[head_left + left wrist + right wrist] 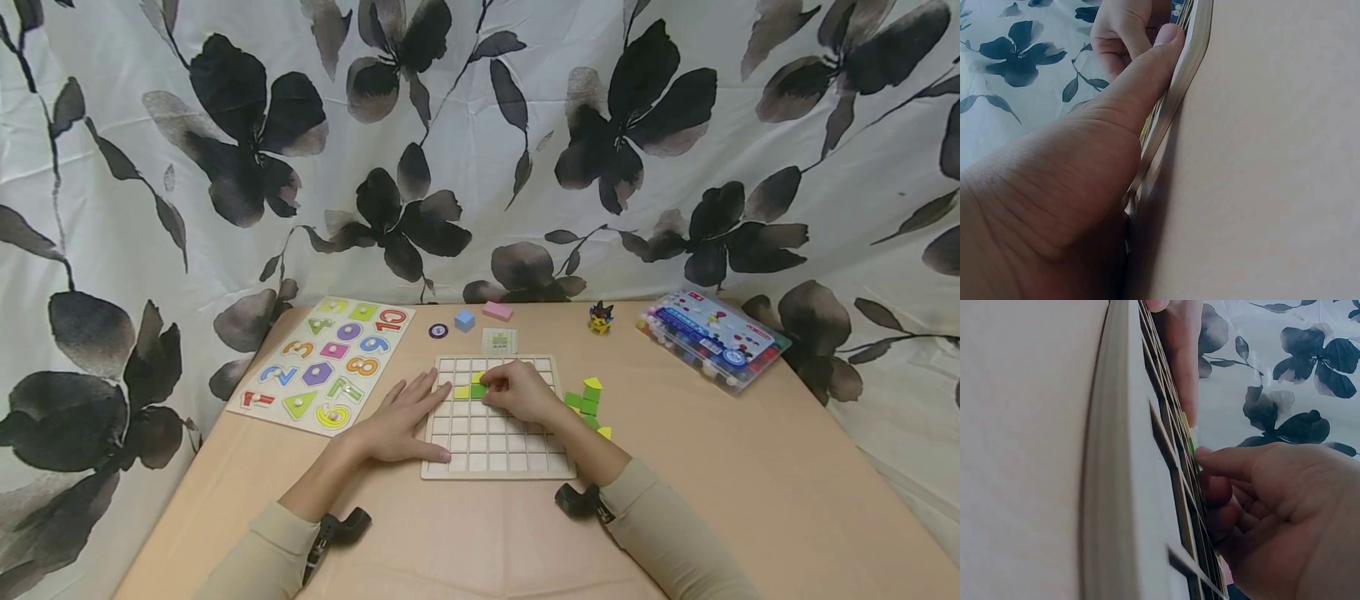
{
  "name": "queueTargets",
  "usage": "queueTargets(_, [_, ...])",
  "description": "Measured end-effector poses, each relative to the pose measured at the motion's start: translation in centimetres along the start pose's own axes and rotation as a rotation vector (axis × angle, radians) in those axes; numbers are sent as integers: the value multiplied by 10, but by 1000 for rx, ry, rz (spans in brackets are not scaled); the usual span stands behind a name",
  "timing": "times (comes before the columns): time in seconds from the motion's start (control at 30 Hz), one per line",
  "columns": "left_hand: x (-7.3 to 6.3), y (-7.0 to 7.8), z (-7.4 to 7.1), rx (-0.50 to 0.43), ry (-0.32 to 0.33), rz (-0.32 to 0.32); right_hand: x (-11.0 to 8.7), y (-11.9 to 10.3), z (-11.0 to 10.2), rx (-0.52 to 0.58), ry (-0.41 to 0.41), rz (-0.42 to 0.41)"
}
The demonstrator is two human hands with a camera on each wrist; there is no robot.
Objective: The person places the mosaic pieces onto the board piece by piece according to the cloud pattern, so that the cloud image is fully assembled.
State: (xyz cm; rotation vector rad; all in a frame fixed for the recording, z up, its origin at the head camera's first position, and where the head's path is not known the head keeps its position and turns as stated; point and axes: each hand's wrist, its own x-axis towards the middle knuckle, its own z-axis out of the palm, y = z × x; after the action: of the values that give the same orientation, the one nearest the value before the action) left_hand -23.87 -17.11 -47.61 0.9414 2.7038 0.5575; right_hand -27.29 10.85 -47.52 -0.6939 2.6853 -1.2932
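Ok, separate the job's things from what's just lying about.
In use:
pale wooden grid board
yellow and green tiles on it
loose green and yellow pieces
small printed card, probably a guide

Seemingly lying about:
colourful number puzzle board
round dark token
blue cube
pink block
small black and yellow figure
clear plastic box, blue label

The person wears a plain beige cloth left sleeve [258,554] and a matching beige right sleeve [671,529], each ending in a simple cuff on the forearm. A curved black left wrist camera [349,527] and a similar black right wrist camera [574,502] sit at the cuffs.
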Motion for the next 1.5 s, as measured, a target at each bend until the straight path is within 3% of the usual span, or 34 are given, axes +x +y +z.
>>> queueTargets(0.27, [0, 1, 0, 0, -1, -3, -3, -11, -13, 127, 8, -59])
queueTargets(0.37, [1, 0, 1, 2, 1, -3, -8, -18, -25, 120, 26, -88])
queueTargets(0.7, [1, 0, 1, 1, -2, -7, -23, -17, -62, 53, 23, -69])
queueTargets(1.13, [2, 0, 0, -5, 1, -5, -37, 2, -123, -96, -13, -45])
queueTargets(1.5, [0, 0, 0, -1, -3, -3, -47, 41, -143, -146, -160, 79])
